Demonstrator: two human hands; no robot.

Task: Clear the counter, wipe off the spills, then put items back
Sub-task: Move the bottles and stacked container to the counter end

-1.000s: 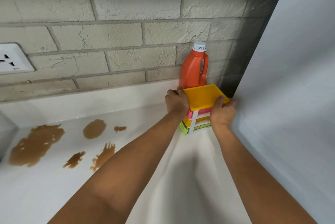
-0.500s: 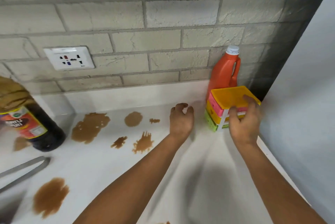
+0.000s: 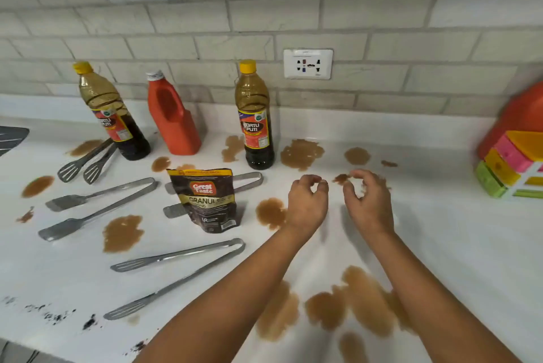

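Note:
My left hand (image 3: 307, 204) and my right hand (image 3: 368, 204) hover side by side over the white counter (image 3: 446, 233), fingers loosely curled, holding nothing. Brown spills (image 3: 301, 153) spot the counter around and under them. To the left stand a dark coffee pouch (image 3: 210, 201), a soy sauce bottle (image 3: 255, 118), a second soy sauce bottle (image 3: 113, 115) and an orange jug (image 3: 173, 118). Several metal tongs (image 3: 182, 271) lie on the counter. At the far right sits the coloured drawer stack (image 3: 508, 165) beside another orange bottle (image 3: 526, 112).
A brick wall with a white power socket (image 3: 308, 64) runs behind the counter. Dark crumbs (image 3: 58, 315) lie near the front left edge. A dark utensil (image 3: 11, 136) pokes in at the far left.
Both hands let go of the coloured drawer stack and drew back to the left. My view swung left, bringing the bottles, pouch and tongs into sight.

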